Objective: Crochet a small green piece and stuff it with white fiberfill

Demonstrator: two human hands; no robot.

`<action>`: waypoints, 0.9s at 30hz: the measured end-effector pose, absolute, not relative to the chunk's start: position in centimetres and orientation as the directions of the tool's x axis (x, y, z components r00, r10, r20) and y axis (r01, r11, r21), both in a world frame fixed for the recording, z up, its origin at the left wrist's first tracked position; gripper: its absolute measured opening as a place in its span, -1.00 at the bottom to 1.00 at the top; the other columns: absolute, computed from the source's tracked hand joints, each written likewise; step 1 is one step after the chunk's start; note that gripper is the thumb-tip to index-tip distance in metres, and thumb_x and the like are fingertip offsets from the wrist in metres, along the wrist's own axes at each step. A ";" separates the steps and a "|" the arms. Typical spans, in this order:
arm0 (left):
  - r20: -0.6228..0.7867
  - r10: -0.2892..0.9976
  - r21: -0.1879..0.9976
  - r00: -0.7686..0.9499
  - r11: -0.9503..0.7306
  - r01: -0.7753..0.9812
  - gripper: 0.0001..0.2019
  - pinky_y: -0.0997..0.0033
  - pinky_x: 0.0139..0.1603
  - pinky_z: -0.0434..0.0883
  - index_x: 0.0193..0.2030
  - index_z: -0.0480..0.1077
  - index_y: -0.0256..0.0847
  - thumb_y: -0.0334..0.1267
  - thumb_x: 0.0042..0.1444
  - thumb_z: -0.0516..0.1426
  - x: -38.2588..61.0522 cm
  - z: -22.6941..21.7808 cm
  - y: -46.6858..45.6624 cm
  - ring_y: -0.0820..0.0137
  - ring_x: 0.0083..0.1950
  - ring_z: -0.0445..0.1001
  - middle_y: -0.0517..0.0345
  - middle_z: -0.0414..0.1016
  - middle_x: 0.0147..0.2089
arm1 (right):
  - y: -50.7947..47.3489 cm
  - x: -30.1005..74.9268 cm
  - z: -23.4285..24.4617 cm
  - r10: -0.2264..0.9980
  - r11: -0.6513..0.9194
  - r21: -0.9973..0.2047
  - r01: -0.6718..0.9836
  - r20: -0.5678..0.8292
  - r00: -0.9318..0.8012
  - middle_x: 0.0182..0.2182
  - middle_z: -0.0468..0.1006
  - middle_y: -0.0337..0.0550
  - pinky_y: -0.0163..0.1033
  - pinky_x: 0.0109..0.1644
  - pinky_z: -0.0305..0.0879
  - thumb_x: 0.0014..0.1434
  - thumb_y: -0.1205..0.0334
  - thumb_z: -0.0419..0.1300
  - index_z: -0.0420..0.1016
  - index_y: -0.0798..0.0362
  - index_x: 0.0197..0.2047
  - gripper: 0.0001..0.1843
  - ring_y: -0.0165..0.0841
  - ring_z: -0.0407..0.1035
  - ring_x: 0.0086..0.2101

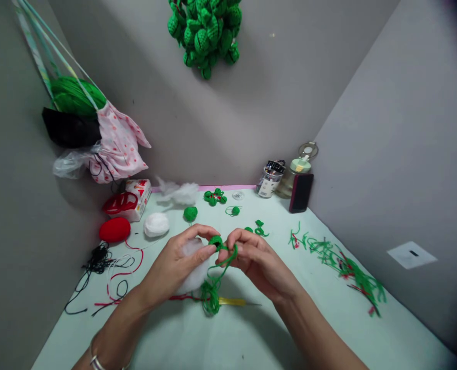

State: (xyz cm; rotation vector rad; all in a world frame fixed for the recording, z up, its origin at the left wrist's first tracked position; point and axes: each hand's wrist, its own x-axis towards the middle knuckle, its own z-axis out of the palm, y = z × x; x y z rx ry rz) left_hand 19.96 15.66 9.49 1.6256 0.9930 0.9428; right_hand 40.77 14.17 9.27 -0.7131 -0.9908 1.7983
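Left grip (170,257): thumb and forefinger pinching a small green crocheted piece (215,240), raised above the pale counter (232,341), a bracelet (96,363) at that wrist

Right grip (261,258): fingertips pressed together on green yarn (227,262) just beside the piece; a loop drops between the two grips

White fluff (192,272) near the left palm; from here I cannot tell whether it is held

Below the grips, a green tangle (210,303), touched or nearly so by a yellow-handled tool (232,301), its thin tip to the right

Further out, leftward: green ball (190,214), white ball (156,225), red ball (114,229), black strands (97,259)

Rightward: scattered green clippings (330,254), some red and black among them

Far edge: ring of green pieces (215,197), pen cup (269,181), bottle (286,184), phone (301,193) upright, leaning slightly

Against the walls: a pink dotted bag (120,141) hanging left, a green crocheted cluster (209,33) high in the middle
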 end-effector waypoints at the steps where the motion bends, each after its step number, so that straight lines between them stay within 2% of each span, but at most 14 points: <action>1: 0.140 0.932 0.961 0.335 -0.209 0.180 -0.78 0.26 -0.10 0.44 -0.02 0.55 0.01 -0.01 0.29 0.24 20.1 9.5 15.6 0.24 -0.12 0.55 0.15 0.62 -0.05 | 14.2 40.8 9.3 0.913 -0.262 -0.852 -0.453 -0.067 -0.402 -0.35 0.69 -0.17 -0.20 -0.09 0.46 0.19 0.09 0.42 0.54 0.02 -0.24 -0.78 -0.38 0.52 -0.39; 3: 0.208 0.938 0.937 0.278 -0.273 0.220 -0.83 0.25 -0.05 0.42 -0.06 0.54 -0.02 -0.09 0.27 0.25 20.3 9.5 15.5 0.27 -0.14 0.52 0.17 0.60 -0.07 | 14.3 40.8 9.3 0.905 -0.285 -0.857 -0.430 -0.093 -0.415 -0.35 0.66 -0.21 -0.20 -0.23 0.44 0.27 -0.06 0.32 0.53 -0.02 -0.08 -0.69 -0.45 0.39 -0.54; 5: 0.274 0.929 0.907 0.248 -0.335 0.254 -0.88 0.24 0.01 0.39 -0.09 0.53 -0.03 -0.16 0.26 0.25 20.4 9.5 15.5 0.26 -0.11 0.51 0.18 0.59 -0.09 | 14.4 40.9 9.1 0.891 -0.264 -0.910 -0.319 -0.103 -0.442 -0.42 0.58 -0.29 -0.25 -0.37 0.33 0.31 -0.23 0.23 0.51 -0.03 0.00 -0.55 -0.49 0.22 -0.62; 7: 0.303 0.926 0.891 0.224 -0.358 0.278 -0.90 0.24 0.03 0.38 -0.11 0.51 -0.05 -0.19 0.25 0.25 20.5 9.5 15.6 0.25 -0.10 0.51 0.19 0.56 -0.12 | 14.3 40.9 9.0 0.895 -0.159 -0.980 -0.117 -0.093 -0.437 -0.55 0.42 -0.36 -0.30 -0.44 0.15 0.29 -0.24 0.25 0.54 0.01 -0.15 -0.55 -0.48 0.12 -0.61; 9: 0.290 0.939 0.896 0.184 -0.334 0.294 -0.91 0.23 0.05 0.36 -0.14 0.48 -0.07 -0.21 0.23 0.25 20.5 9.4 15.9 0.24 -0.09 0.49 0.19 0.54 -0.15 | 14.3 40.9 9.0 0.938 0.019 -0.997 0.069 -0.006 -0.347 -0.59 0.31 -0.36 -0.29 -0.44 0.05 0.31 -0.14 0.28 0.52 0.03 -0.37 -0.59 -0.46 0.10 -0.56; 11: 0.244 0.955 0.912 0.167 -0.285 0.294 -0.92 0.22 0.07 0.34 -0.17 0.46 -0.08 -0.22 0.22 0.24 20.6 9.1 16.3 0.23 -0.07 0.48 0.19 0.52 -0.15 | 14.2 40.9 9.1 0.967 0.185 -0.972 0.145 0.153 -0.204 -0.49 0.39 -0.26 -0.26 -0.36 0.12 0.34 -0.06 0.26 0.51 0.03 -0.46 -0.57 -0.41 0.20 -0.46; 12: 0.214 0.960 0.922 0.178 -0.259 0.286 -0.92 0.22 0.06 0.34 -0.18 0.45 -0.08 -0.21 0.22 0.23 20.6 9.0 16.4 0.23 -0.08 0.47 0.19 0.52 -0.15 | 14.2 40.9 9.2 0.966 0.233 -0.965 0.121 0.215 -0.144 -0.39 0.47 -0.19 -0.25 -0.30 0.19 0.35 -0.04 0.26 0.52 0.03 -0.47 -0.58 -0.38 0.28 -0.38; 14: 0.162 0.959 0.939 0.232 -0.222 0.263 -0.91 0.25 0.00 0.35 -0.19 0.46 -0.08 -0.18 0.22 0.24 20.8 8.5 16.6 0.24 -0.10 0.47 0.19 0.52 -0.16 | 14.2 40.9 9.4 0.967 0.229 -0.972 -0.048 0.233 -0.107 -0.23 0.56 -0.10 -0.23 -0.19 0.30 0.32 0.00 0.28 0.49 0.02 -0.48 -0.61 -0.31 0.38 -0.25; 16: 0.123 0.947 0.952 0.296 -0.197 0.235 -0.88 0.27 -0.08 0.36 -0.18 0.48 -0.08 -0.13 0.22 0.25 20.9 8.1 16.7 0.25 -0.16 0.48 0.19 0.54 -0.18 | 14.2 40.8 9.5 0.974 0.108 -0.953 -0.282 0.158 -0.160 -0.24 0.58 -0.12 -0.23 -0.29 0.32 0.29 0.01 0.29 0.40 0.01 -0.48 -0.62 -0.36 0.39 -0.37; 18: 0.099 0.933 0.963 0.345 -0.177 0.201 -0.86 0.30 -0.13 0.37 -0.18 0.50 -0.08 -0.10 0.23 0.25 20.9 7.9 16.7 0.27 -0.20 0.48 0.19 0.54 -0.19 | 14.2 40.7 9.6 0.977 -0.012 -0.923 -0.384 0.072 -0.203 -0.31 0.56 -0.22 -0.28 -0.50 0.14 0.26 0.01 0.29 0.33 -0.01 -0.42 -0.66 -0.48 0.21 -0.59; 20: 0.095 0.930 0.972 0.356 -0.164 0.170 -0.85 0.30 -0.12 0.37 -0.18 0.50 -0.08 -0.09 0.23 0.25 20.8 7.8 16.7 0.28 -0.18 0.47 0.19 0.53 -0.18 | 14.2 40.5 9.4 0.987 -0.021 -0.961 -0.276 0.023 -0.156 -0.25 0.56 -0.26 -0.31 -0.56 -0.02 0.24 0.04 0.32 0.36 -0.03 -0.29 -0.75 -0.55 0.09 -0.64; 22: 0.099 0.933 0.978 0.346 -0.156 0.141 -0.86 0.30 -0.09 0.37 -0.18 0.50 -0.09 -0.10 0.23 0.25 20.7 7.8 16.7 0.26 -0.14 0.47 0.18 0.52 -0.17 | 14.2 40.3 9.2 0.994 0.052 -0.998 -0.018 0.053 -0.100 -0.23 0.55 -0.27 -0.31 -0.51 -0.01 0.22 0.10 0.36 0.42 -0.04 -0.19 -0.78 -0.53 0.12 -0.58; 25: 0.098 0.943 0.986 0.318 -0.134 0.095 -0.84 0.32 -0.08 0.38 -0.21 0.52 -0.11 -0.10 0.18 0.31 20.8 7.6 16.9 0.25 -0.11 0.47 0.17 0.51 -0.19 | 14.1 40.2 8.7 0.976 0.161 -0.949 0.271 0.113 -0.184 -0.48 0.38 -0.33 -0.29 -0.43 0.01 0.28 0.09 0.31 0.44 0.01 -0.36 -0.75 -0.46 0.10 -0.51; 27: 0.095 0.965 0.993 0.243 -0.109 0.045 -0.80 0.37 -0.14 0.39 -0.16 0.50 -0.11 -0.06 0.20 0.31 21.0 7.2 17.0 0.30 -0.15 0.46 0.17 0.50 -0.16 | 14.1 40.0 8.3 0.972 0.156 -0.948 0.277 0.098 -0.213 -0.59 0.23 -0.36 -0.28 -0.43 -0.03 0.33 0.02 0.25 0.39 0.02 -0.48 -0.61 -0.45 0.05 -0.51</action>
